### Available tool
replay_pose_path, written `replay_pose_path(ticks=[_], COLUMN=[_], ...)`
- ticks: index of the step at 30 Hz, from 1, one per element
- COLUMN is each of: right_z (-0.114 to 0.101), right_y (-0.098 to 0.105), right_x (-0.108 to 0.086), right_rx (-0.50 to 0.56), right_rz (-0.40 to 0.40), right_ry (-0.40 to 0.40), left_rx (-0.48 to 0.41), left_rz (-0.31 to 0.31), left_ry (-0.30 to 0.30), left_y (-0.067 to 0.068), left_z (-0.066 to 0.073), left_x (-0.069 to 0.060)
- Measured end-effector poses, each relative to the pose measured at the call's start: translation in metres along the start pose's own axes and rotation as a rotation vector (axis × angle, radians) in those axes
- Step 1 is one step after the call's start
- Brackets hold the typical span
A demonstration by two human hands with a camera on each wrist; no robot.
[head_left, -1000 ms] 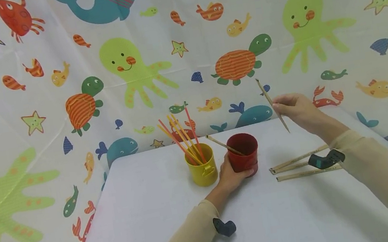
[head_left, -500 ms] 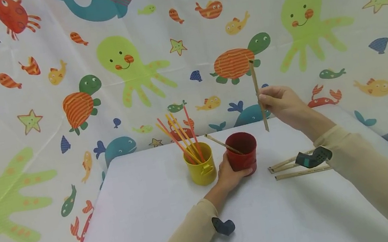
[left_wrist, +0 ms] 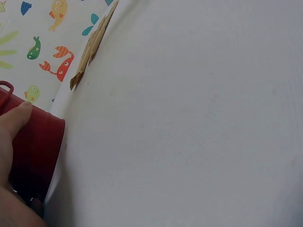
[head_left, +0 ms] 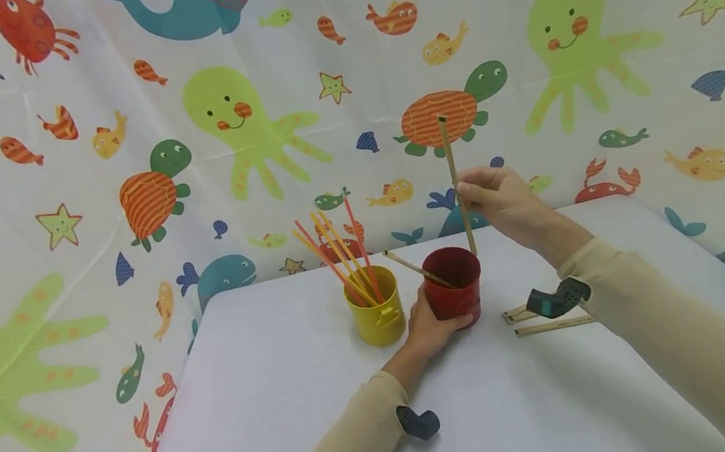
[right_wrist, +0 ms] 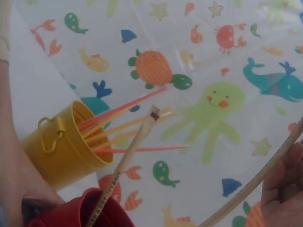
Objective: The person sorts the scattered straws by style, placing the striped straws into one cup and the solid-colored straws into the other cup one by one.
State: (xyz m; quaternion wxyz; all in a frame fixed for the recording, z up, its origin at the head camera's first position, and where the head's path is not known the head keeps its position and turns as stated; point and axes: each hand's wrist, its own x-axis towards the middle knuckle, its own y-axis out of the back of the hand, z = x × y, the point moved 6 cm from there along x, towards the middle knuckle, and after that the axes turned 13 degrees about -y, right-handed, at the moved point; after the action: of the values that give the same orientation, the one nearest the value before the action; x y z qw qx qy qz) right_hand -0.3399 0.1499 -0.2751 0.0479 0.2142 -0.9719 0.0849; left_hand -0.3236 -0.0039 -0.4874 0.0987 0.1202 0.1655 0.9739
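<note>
My left hand (head_left: 429, 330) grips the side of a red bucket-shaped cup (head_left: 464, 303), its thumb on the wall in the left wrist view. One flat tan stick (head_left: 406, 264), apparently paper-wrapped, leans inside the cup; its dark lettering shows in the right wrist view. My right hand (head_left: 503, 201) pinches a second tan stick (head_left: 449, 153) between thumb and fingers. That stick stands nearly upright, its lower end beside the red cup's right rim in the head view. Whether it is over the opening or behind it, I cannot tell.
A yellow bucket-shaped cup (head_left: 378, 327) with thin orange and pink sticks (head_left: 347, 252) stands left of the red cup. More tan sticks (head_left: 553, 325) lie on the white table (head_left: 289, 393) to the right, partly under my right forearm. A patterned curtain (head_left: 309, 54) hangs behind.
My right hand has moved left and slightly up with its tan stick, now close to the red cup. The stick has turned more upright. My left hand keeps its hold on the cup.
</note>
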Motion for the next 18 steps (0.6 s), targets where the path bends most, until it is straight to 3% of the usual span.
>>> replay_pose_path(ticks=[10, 18], right_z=[0.027, 0.052], right_y=[-0.001, 0.005], right_x=[0.017, 0.026], right_rx=[-0.007, -0.109], right_rz=[0.037, 0.101], right_ry=[-0.089, -0.191], left_rx=[0.001, 0.007], left_rz=[-0.010, -0.010], left_ry=[-0.002, -0.014], left_y=[0.001, 0.001], left_z=[0.001, 0.000], left_x=[0.000, 0.001])
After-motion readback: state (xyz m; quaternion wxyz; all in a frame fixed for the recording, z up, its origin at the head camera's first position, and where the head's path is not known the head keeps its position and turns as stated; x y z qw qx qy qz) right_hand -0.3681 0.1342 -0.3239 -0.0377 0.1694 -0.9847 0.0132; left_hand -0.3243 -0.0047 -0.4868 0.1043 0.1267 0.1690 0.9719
